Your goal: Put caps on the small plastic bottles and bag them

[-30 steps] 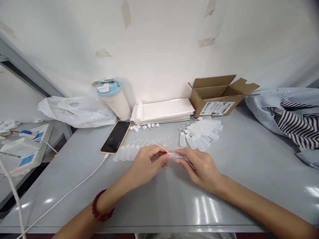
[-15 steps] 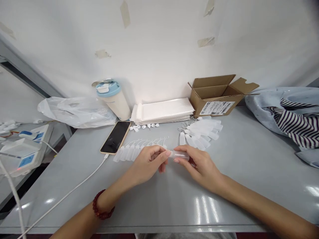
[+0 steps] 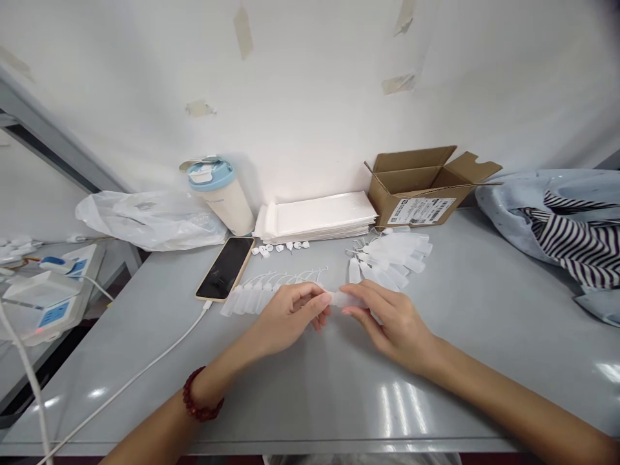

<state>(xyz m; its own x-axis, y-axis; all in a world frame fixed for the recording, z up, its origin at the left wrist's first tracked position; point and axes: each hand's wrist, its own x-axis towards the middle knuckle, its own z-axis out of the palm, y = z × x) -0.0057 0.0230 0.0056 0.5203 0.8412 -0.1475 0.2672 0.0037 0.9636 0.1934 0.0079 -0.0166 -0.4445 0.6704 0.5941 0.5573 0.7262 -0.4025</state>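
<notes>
1. Okay, the left hand [image 3: 289, 318] and the right hand [image 3: 393, 329] are together over the grey table [image 3: 489, 316], both closed on 1 translucent plastic squeeze bottle [image 3: 347, 299]. The bottle lies sideways in the air between them, just above the tabletop. The left fingertips [image 3: 325, 298] pinch 1 end, and the right fingers [image 3: 358, 296] wrap the other.
2. Just left of that grip, a row of matching bottles [image 3: 248, 299] lies on the table with thin white tethers fanning away from them. The left hand is nearest this row and partly covers it.
3. Just beyond the right hand, a loose pile of similar bottles [image 3: 392, 255] lies on the table.
4. Small white caps [image 3: 279, 247] sit in a line beyond the row, in front of a stack of white packets [image 3: 314, 216].
5. Further back are a phone [image 3: 225, 268] with a white charging cable [image 3: 145, 368], a blue-lidded tumbler [image 3: 221, 197], a plastic bag [image 3: 152, 221], an open cardboard box [image 3: 420, 187] and striped cloth [image 3: 574, 248].
6. A red bead bracelet [image 3: 201, 402] circles the left wrist.
</notes>
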